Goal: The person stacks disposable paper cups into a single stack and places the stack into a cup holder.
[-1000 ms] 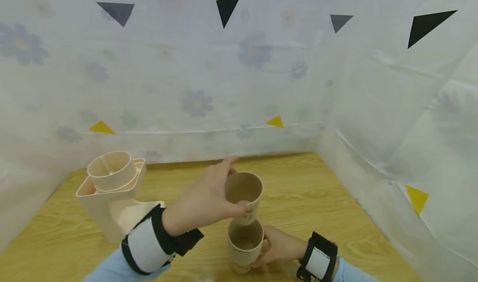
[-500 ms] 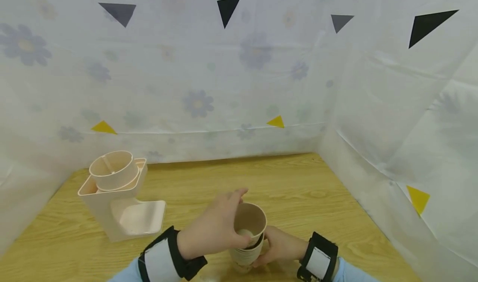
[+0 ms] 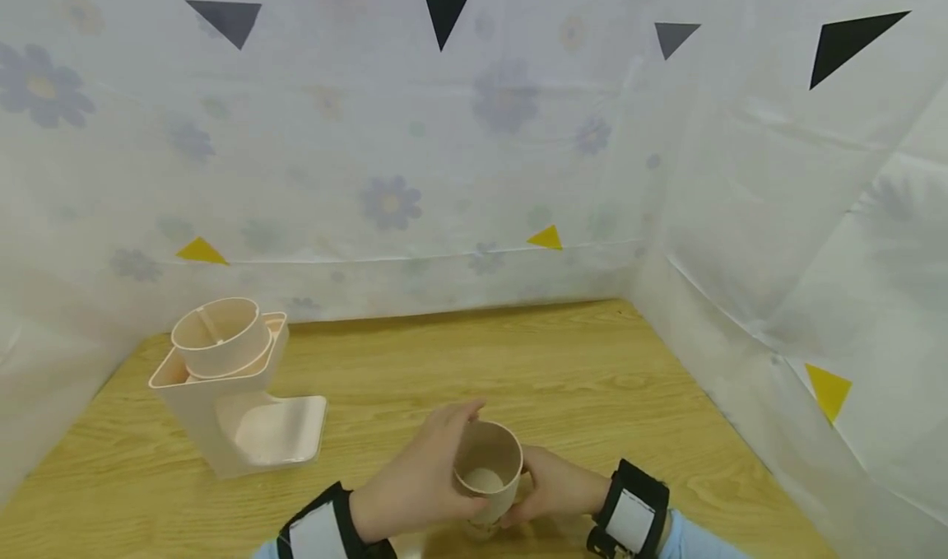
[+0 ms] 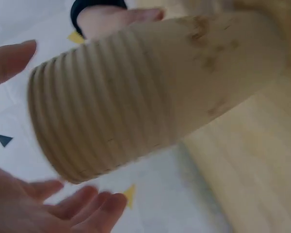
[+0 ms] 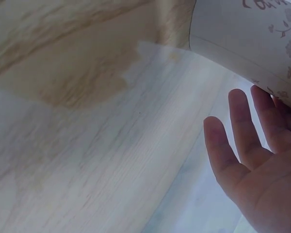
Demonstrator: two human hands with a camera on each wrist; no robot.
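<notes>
A stack of nested beige paper cups (image 3: 494, 505) stands upright on the table at the lower middle of the head view. The left wrist view shows the cups' (image 4: 136, 92) ribbed rims close together, with brown print on the lowest wall. Spread around the top of the stack, my left hand (image 3: 422, 481) has its thumb (image 4: 12, 63) and fingers (image 4: 94, 211) slightly apart from the rims. My right hand (image 3: 559, 485) holds the stack low down from the right side, thumb in front. In the right wrist view its fingertips meet the printed cup wall (image 5: 247, 41).
A cream plastic stand (image 3: 252, 427) with a round, open-topped cylinder (image 3: 222, 345) in its upper part stands at the left. The wood-grain table (image 3: 592, 378) ends at a flowered white curtain (image 3: 296, 180) behind and a white sheet (image 3: 778, 263) on the right.
My left hand has come down with a paper cup, which now sits nested on the stack; its fingers have loosened around the rim. The right hand has stayed at the stack's base.
</notes>
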